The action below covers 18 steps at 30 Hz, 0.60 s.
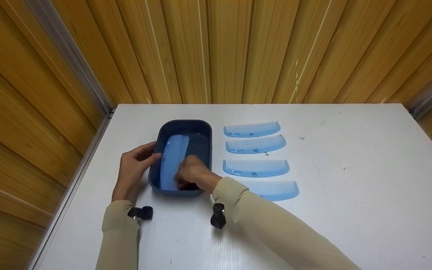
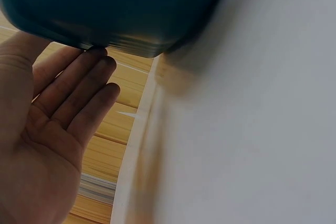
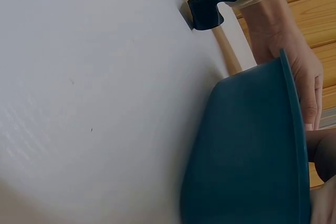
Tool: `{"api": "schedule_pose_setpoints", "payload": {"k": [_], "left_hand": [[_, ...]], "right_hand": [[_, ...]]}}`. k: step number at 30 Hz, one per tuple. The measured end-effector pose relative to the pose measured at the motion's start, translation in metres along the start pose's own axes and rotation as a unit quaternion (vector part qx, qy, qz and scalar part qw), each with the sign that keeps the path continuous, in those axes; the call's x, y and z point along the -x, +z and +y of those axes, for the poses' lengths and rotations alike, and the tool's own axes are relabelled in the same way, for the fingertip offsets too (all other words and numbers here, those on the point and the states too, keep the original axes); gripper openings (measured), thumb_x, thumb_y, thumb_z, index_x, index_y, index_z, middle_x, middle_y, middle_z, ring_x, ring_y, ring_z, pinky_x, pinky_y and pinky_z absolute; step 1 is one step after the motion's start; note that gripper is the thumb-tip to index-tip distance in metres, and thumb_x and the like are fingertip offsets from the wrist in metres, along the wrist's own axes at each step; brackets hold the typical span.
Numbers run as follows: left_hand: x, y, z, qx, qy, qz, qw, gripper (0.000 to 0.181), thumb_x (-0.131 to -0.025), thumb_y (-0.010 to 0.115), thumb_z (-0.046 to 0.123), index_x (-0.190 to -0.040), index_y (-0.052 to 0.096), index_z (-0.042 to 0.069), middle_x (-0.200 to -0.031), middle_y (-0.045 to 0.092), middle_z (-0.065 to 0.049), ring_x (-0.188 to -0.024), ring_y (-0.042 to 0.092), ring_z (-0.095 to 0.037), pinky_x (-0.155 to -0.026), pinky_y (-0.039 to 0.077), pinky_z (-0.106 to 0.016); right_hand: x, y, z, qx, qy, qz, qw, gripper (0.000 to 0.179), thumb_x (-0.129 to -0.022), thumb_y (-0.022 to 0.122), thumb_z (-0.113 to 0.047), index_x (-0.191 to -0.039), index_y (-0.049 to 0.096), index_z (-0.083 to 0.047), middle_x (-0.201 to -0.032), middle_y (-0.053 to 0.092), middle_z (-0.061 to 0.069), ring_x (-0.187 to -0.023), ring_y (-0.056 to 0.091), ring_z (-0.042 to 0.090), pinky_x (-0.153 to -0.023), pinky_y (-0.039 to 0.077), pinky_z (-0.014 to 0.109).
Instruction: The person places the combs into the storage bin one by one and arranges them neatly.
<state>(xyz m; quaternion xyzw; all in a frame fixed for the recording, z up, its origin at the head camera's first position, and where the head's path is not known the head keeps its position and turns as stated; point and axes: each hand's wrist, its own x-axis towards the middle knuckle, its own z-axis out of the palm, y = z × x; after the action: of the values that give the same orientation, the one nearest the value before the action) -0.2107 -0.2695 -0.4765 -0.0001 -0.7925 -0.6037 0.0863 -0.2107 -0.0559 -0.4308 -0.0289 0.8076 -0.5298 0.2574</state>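
Note:
A dark blue plastic box (image 1: 207, 138) stands on the white table. My left hand (image 1: 135, 165) holds its left side, thumb at the rim and the other fingers against the outer wall. In the left wrist view those fingers (image 2: 79, 85) reach up to the box's outside, nearly straight. A light blue comb (image 1: 173, 157) lies lengthwise inside the box along its left side. My right hand (image 1: 193, 172) reaches in over the near right rim, fingers curled at the comb's near end, pinching it. Its fingertips are partly hidden. The right wrist view shows the box's outer wall (image 3: 247, 150).
Several more light blue combs lie in a column right of the box, such as the farthest comb (image 1: 253, 129) and the comb (image 1: 256, 168) nearer me. My right sleeve (image 1: 268, 221) covers part of the nearest one. Wood-look panels (image 1: 231, 48) stand behind the table.

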Motion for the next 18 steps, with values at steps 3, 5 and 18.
{"api": "schedule_pose_setpoints", "payload": {"k": [3, 5, 18], "left_hand": [[0.0003, 0.0001, -0.0005, -0.005, -0.001, 0.001, 1.0, 0.047, -0.094, 0.086, 0.022, -0.136, 0.072, 0.006, -0.128, 0.074, -0.012, -0.114, 0.07, -0.02, -0.092, 0.057, -0.023], [0.0001, 0.0002, -0.0002, -0.006, 0.002, 0.001, 1.0, 0.047, -0.094, 0.086, 0.021, -0.136, 0.072, 0.005, -0.128, 0.074, -0.012, -0.113, 0.071, -0.021, -0.091, 0.058, -0.024], [0.0004, 0.0008, 0.0002, -0.005, -0.007, -0.002, 1.0, 0.048, -0.093, 0.086, 0.022, -0.136, 0.072, 0.007, -0.129, 0.074, -0.011, -0.115, 0.07, -0.023, -0.093, 0.056, -0.023]], "right_hand": [[-0.0002, 0.0011, -0.0006, 0.005, 0.005, 0.0, 1.0, 0.034, -0.088, 0.077, 0.011, -0.066, 0.058, -0.007, -0.072, 0.072, 0.015, -0.063, 0.075, 0.022, -0.064, 0.063, 0.031], [-0.0002, 0.0013, -0.001, 0.002, 0.011, -0.001, 0.9999, 0.033, -0.089, 0.077, 0.011, -0.066, 0.06, -0.006, -0.072, 0.072, 0.015, -0.062, 0.075, 0.022, -0.063, 0.063, 0.031], [0.001, -0.0008, -0.0009, 0.099, 0.005, -0.003, 0.9951, 0.026, -0.09, 0.083, -0.003, -0.071, 0.066, -0.007, -0.068, 0.071, 0.007, -0.062, 0.071, 0.017, -0.059, 0.056, 0.025]]}}
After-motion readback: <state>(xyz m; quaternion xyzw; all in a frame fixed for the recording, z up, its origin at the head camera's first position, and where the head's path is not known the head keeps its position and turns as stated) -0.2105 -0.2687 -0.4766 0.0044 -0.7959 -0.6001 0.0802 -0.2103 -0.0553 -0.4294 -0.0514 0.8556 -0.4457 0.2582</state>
